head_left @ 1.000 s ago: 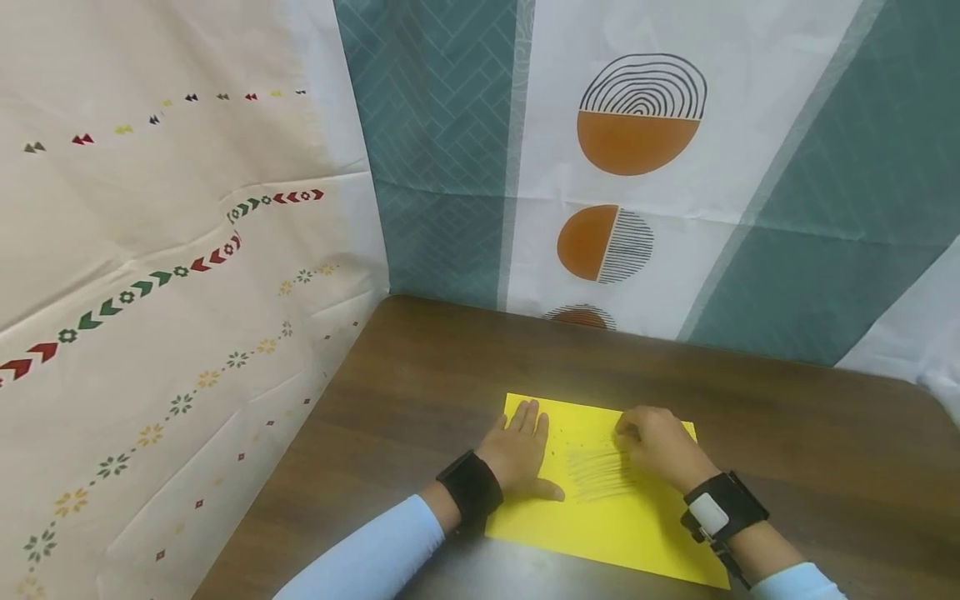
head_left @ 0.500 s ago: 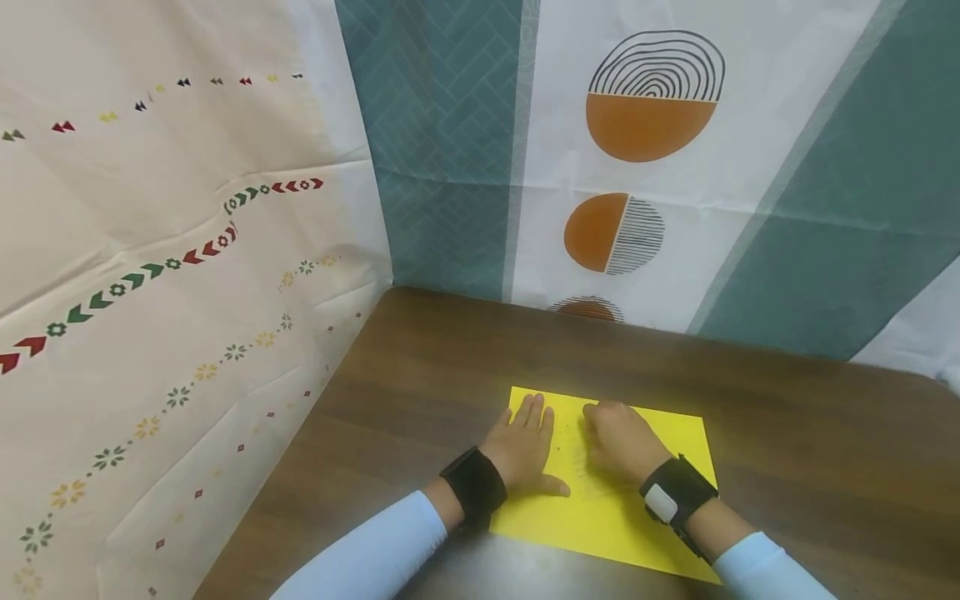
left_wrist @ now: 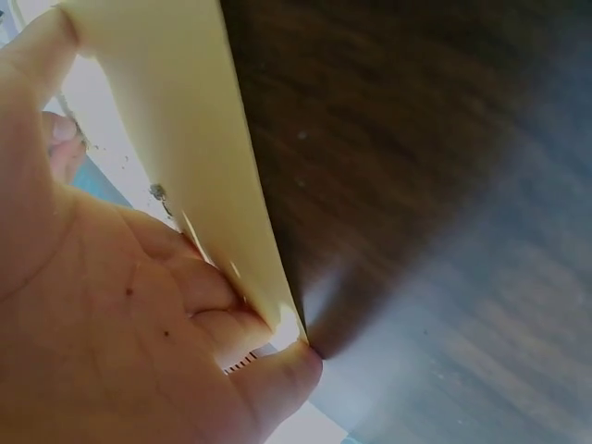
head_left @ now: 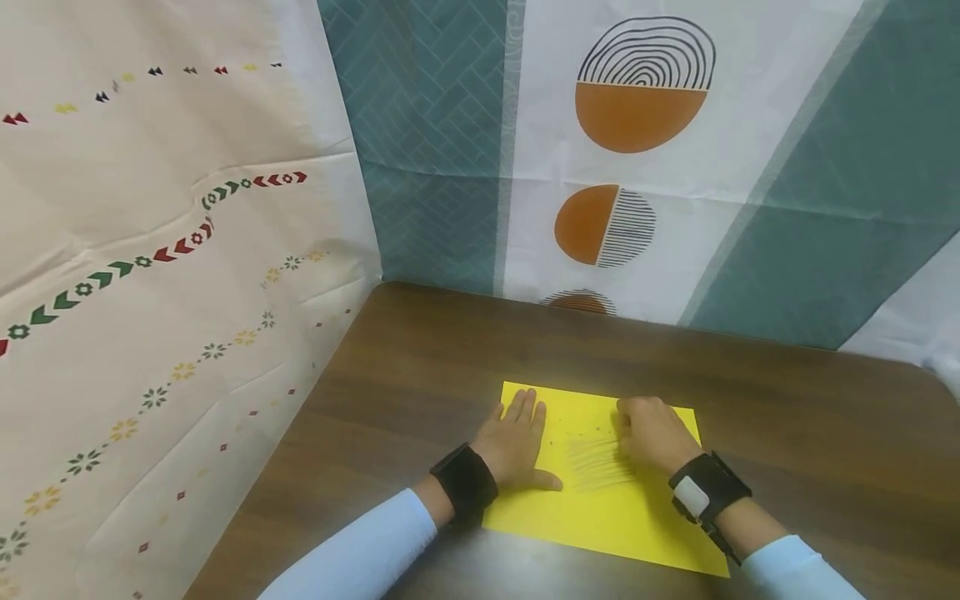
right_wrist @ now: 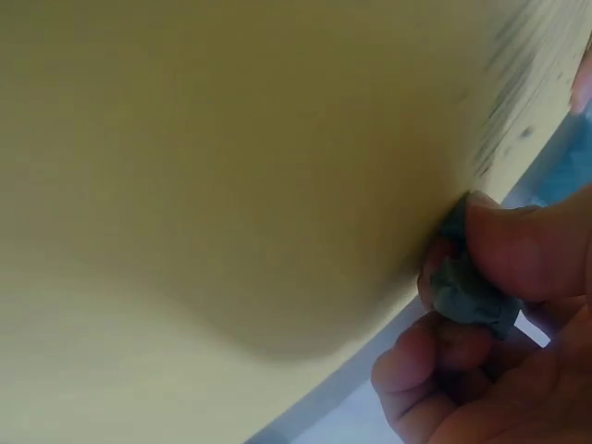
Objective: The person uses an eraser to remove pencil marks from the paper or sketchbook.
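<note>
Left hand spread on yellow rectangular paper sheet; right hand pinches small crumpled grey-green lump. Best brace firmly, work lightly along faint grey strokes.

The right hand hides the grey-green lump from the head view and covers part of it in the right wrist view. The left hand covers some of the yellow sheet at its left side; dark specks on it are too small to identify. The near edge cuts off both sleeves.
</note>
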Demonstrator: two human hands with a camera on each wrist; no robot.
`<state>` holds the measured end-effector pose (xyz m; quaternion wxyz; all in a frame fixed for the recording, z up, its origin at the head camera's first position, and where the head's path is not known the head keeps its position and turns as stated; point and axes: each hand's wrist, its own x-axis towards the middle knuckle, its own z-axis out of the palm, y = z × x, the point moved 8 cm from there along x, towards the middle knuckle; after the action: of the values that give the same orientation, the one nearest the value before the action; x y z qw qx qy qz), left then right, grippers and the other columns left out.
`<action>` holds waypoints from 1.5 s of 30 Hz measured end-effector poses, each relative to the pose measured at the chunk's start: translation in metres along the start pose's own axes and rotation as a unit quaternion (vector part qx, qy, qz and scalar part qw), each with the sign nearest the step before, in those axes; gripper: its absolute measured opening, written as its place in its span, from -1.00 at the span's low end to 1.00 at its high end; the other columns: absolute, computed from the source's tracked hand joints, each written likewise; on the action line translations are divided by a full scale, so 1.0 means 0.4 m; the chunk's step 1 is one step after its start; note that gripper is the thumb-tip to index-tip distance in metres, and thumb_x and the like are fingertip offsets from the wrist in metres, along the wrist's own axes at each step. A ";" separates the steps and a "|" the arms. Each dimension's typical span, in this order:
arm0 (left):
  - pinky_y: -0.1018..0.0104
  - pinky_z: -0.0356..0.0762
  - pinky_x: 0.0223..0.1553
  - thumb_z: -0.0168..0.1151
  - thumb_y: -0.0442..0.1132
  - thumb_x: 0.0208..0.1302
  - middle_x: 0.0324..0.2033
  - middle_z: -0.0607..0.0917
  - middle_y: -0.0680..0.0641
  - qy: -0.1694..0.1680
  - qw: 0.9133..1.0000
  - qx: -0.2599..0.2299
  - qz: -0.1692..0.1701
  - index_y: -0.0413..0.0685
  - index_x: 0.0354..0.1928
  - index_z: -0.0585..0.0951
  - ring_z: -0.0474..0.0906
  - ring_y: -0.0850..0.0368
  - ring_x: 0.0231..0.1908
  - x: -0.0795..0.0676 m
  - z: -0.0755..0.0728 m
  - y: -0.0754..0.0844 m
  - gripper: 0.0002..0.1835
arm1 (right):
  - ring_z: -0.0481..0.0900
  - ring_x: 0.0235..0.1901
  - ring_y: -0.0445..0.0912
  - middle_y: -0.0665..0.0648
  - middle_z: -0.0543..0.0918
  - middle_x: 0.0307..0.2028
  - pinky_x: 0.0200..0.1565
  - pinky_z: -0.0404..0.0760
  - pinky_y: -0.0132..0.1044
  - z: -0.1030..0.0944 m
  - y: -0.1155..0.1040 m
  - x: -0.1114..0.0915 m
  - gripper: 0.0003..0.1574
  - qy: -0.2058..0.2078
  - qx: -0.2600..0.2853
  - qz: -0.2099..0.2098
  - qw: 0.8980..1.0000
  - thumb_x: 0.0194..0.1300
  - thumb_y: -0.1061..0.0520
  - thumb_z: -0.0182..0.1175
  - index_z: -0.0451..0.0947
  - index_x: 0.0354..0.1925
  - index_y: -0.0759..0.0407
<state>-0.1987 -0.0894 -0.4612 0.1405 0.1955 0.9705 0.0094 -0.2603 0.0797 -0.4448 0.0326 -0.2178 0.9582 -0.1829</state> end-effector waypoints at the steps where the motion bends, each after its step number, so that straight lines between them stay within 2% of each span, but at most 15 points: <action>1: -0.06 0.12 0.43 0.13 0.57 0.12 0.57 0.02 -0.22 -0.002 1.000 -0.003 -0.002 -0.17 0.58 0.10 -0.09 -0.10 0.55 -0.002 0.001 -0.002 0.23 | 0.11 -0.62 -0.14 -0.03 0.07 -0.63 -0.54 0.06 -0.29 -0.005 0.006 -0.005 -0.58 0.004 0.002 -0.001 1.000 -0.06 0.51 0.12 0.21 -0.67 0.08; 4: -0.06 0.11 0.43 0.14 0.57 0.12 0.57 0.02 -0.22 -0.003 1.000 -0.007 -0.005 -0.16 0.58 0.10 -0.09 -0.10 0.55 -0.005 0.005 -0.006 0.23 | 0.11 -0.61 -0.14 -0.04 0.05 -0.62 -0.53 0.06 -0.29 -0.010 0.012 -0.013 -0.57 0.009 0.006 -0.006 1.000 -0.04 0.53 0.11 0.21 -0.67 0.09; 9: -0.04 0.15 0.42 0.15 0.57 0.11 0.56 0.06 -0.21 -0.001 1.000 -0.003 -0.003 -0.16 0.57 0.12 -0.04 -0.10 0.54 -0.004 0.023 -0.002 0.23 | 0.20 -0.60 -0.12 -0.03 0.12 -0.63 -0.52 0.13 -0.29 0.007 0.024 -0.023 -0.60 0.000 0.012 -0.001 1.000 -0.02 0.50 0.21 0.30 -0.65 0.10; 12: -0.04 0.16 0.41 0.15 0.57 0.10 0.55 0.08 -0.21 -0.004 1.000 -0.006 -0.003 -0.17 0.57 0.14 -0.03 -0.10 0.54 -0.004 0.038 0.000 0.22 | 0.28 -0.55 -0.10 -0.01 0.24 -0.61 -0.47 0.23 -0.26 0.021 0.038 -0.034 -0.64 -0.011 0.021 0.006 1.000 -0.01 0.51 0.23 0.39 -0.61 0.12; 16: -0.04 0.17 0.41 0.15 0.57 0.11 0.55 0.08 -0.23 -0.008 1.000 -0.012 -0.003 -0.18 0.57 0.14 -0.03 -0.11 0.54 -0.006 0.055 0.002 0.22 | 0.44 -0.43 -0.06 0.02 0.54 -0.49 -0.33 0.48 -0.17 0.025 0.066 -0.053 -0.77 -0.017 0.047 0.020 0.999 0.07 0.48 0.26 0.60 -0.47 0.18; 19: -0.06 0.16 0.41 0.14 0.56 0.13 0.55 0.07 -0.25 -0.009 1.000 -0.018 0.001 -0.20 0.57 0.13 -0.04 -0.13 0.54 -0.008 0.058 0.003 0.22 | 0.51 -0.36 -0.01 0.11 0.67 -0.36 -0.25 0.56 -0.09 0.005 0.092 -0.070 -0.88 -0.009 0.062 0.031 0.998 0.15 0.40 0.32 0.70 -0.33 0.25; 21: -0.07 0.16 0.41 0.15 0.56 0.13 0.55 0.06 -0.26 -0.008 1.000 -0.028 0.003 -0.21 0.56 0.14 -0.04 -0.13 0.54 -0.008 0.057 0.003 0.22 | 0.53 -0.37 0.00 0.17 0.71 -0.32 -0.30 0.55 -0.10 -0.019 0.111 -0.083 -0.90 0.004 0.063 0.037 0.997 0.18 0.37 0.35 0.72 -0.27 0.30; 25: -0.08 0.13 0.42 0.18 0.54 0.12 0.55 0.05 -0.26 -0.006 0.999 -0.043 0.002 -0.21 0.56 0.13 -0.05 -0.13 0.54 -0.008 0.053 -0.003 0.22 | 0.59 -0.41 0.03 0.30 0.74 -0.26 -0.43 0.54 -0.12 -0.067 0.141 -0.105 -0.82 0.032 0.050 0.039 0.997 0.21 0.35 0.36 0.71 -0.18 0.41; 30: -0.06 0.12 0.42 0.16 0.55 0.13 0.56 0.04 -0.24 -0.003 0.999 -0.034 -0.001 -0.19 0.57 0.12 -0.06 -0.12 0.54 -0.007 0.053 -0.009 0.22 | 0.67 -0.29 0.16 0.31 0.74 -0.24 -0.31 0.65 0.02 -0.093 0.151 -0.117 -0.76 0.040 0.068 0.064 0.995 0.23 0.31 0.37 0.68 -0.13 0.41; 33: -0.06 0.12 0.42 0.15 0.55 0.13 0.56 0.05 -0.24 0.000 0.999 -0.032 0.004 -0.18 0.57 0.13 -0.06 -0.11 0.54 -0.005 0.047 -0.001 0.21 | 0.64 -0.31 0.13 0.28 0.72 -0.26 -0.35 0.64 -0.03 -0.089 0.144 -0.119 -0.75 0.020 0.075 0.079 0.994 0.24 0.28 0.36 0.67 -0.13 0.42; 39: -0.07 0.14 0.42 0.12 0.56 0.14 0.55 0.05 -0.26 0.011 1.000 -0.012 0.016 -0.19 0.57 0.13 -0.05 -0.14 0.54 0.001 0.029 0.011 0.21 | 0.59 -0.39 0.03 0.26 0.72 -0.29 -0.42 0.56 -0.12 -0.083 0.132 -0.145 -0.69 -0.021 0.027 0.075 0.997 0.25 0.13 0.40 0.71 -0.20 0.40; 42: -0.07 0.15 0.41 0.11 0.57 0.14 0.55 0.06 -0.27 0.017 1.000 0.002 0.016 -0.20 0.57 0.12 -0.05 -0.15 0.54 0.006 0.018 0.006 0.22 | 0.61 -0.40 0.00 0.20 0.73 -0.31 -0.41 0.58 -0.10 -0.077 0.120 -0.153 -0.68 -0.048 0.041 0.066 0.996 0.24 0.06 0.42 0.73 -0.21 0.32; 45: -0.07 0.12 0.42 0.11 0.57 0.14 0.56 0.04 -0.26 0.019 1.000 0.001 0.016 -0.20 0.57 0.11 -0.07 -0.15 0.54 0.007 0.007 0.005 0.21 | 0.65 -0.36 0.00 0.13 0.72 -0.34 -0.36 0.63 -0.06 -0.065 0.107 -0.154 -0.71 -0.072 0.054 0.054 0.994 0.21 0.07 0.44 0.73 -0.21 0.27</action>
<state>-0.1997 -0.0865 -0.4645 0.1219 0.2112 0.9697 0.0142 -0.2255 0.1507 -0.4372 0.1230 -0.1762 0.9524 -0.2163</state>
